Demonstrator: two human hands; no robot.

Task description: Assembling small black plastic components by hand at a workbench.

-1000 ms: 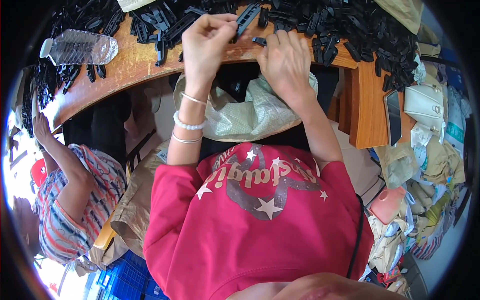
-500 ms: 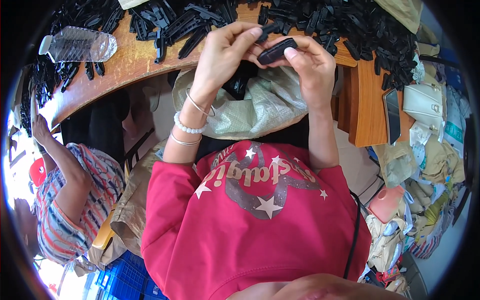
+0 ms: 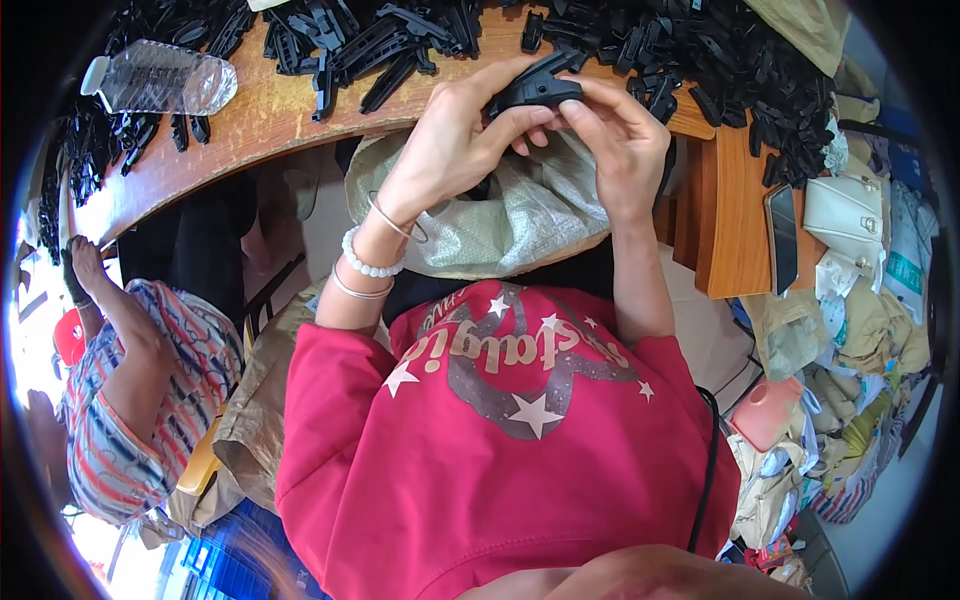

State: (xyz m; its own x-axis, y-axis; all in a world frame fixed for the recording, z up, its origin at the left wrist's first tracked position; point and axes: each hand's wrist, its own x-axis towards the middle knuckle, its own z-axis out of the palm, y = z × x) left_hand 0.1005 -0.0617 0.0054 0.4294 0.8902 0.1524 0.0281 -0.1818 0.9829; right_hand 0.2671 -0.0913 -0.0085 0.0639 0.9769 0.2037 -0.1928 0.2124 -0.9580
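Above the open mouth of a white woven sack [image 3: 450, 235], both hands meet around a black plastic part [image 3: 540, 92]. My left hand [image 3: 455, 145], with bracelets at the wrist, pinches its left side with thumb and fingers. My right hand [image 3: 622, 145] grips the right end, thumb pressed on the near edge. A narrower black piece [image 3: 562, 62] lies against the top of that part, angled up to the right; whether the two are joined I cannot tell. Fingers hide part of both.
Heaps of black plastic parts [image 3: 390, 45] cover the table's [image 3: 270, 115] far side, with more parts [image 3: 690, 50] at right. A clear plastic bottle [image 3: 165, 80] lies at left. A phone [image 3: 783, 238] and white handbag [image 3: 845, 215] are at right. Another person [image 3: 150, 380] sits at left.
The two black pieces, held apart in separate hands before, are now brought together. My left hand has moved down and right, its fingers now on the part in my right hand.
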